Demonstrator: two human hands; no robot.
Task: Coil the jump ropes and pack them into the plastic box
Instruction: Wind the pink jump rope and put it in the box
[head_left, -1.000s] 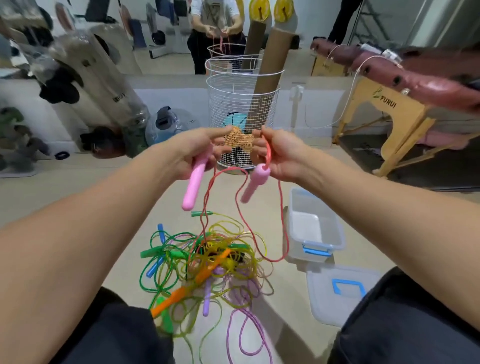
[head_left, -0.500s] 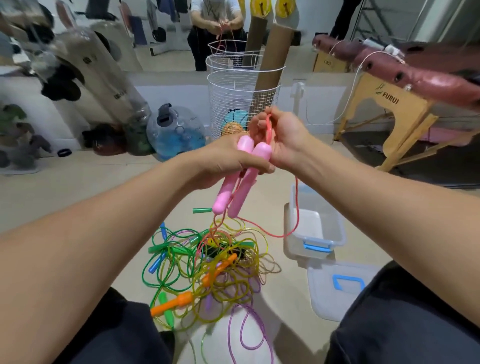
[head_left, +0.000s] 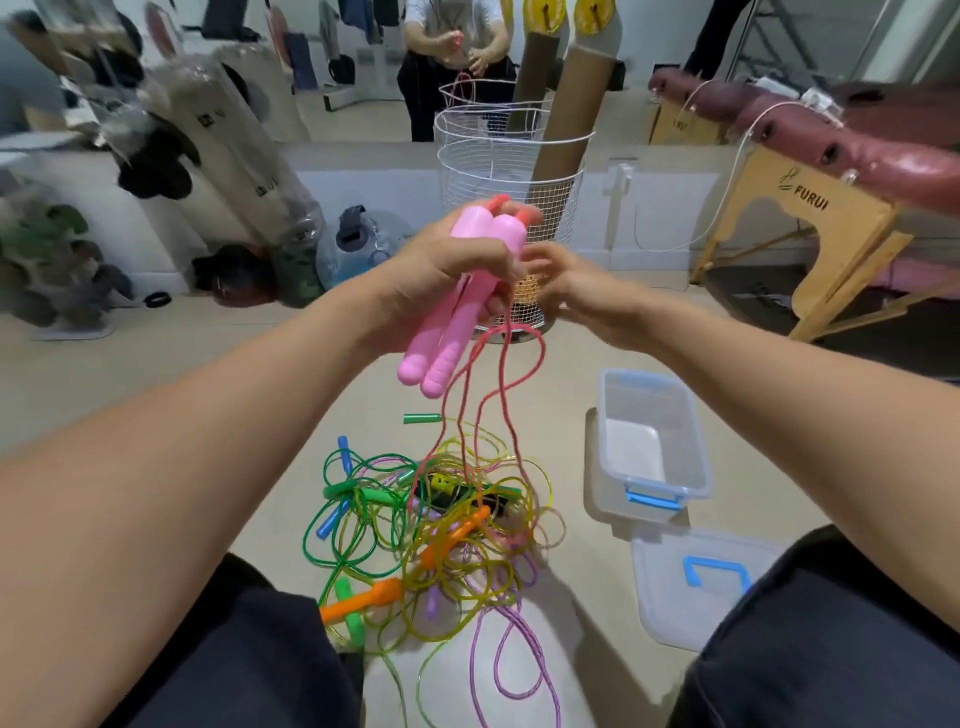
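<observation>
Beige floor below: my left hand (head_left: 457, 265) grips both pink plastic handles (head_left: 457, 312) together, right hand (head_left: 566, 286) loosely open beside the limp red cord (head_left: 501, 364); I'd pinch that.

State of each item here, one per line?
Pink handles: side by side, gripped by left hand.
Red cord: hanging into the pile.
Right hand: blurred, grip unclear.
Box: open, empty.
Lid: off, on floor.
</observation>
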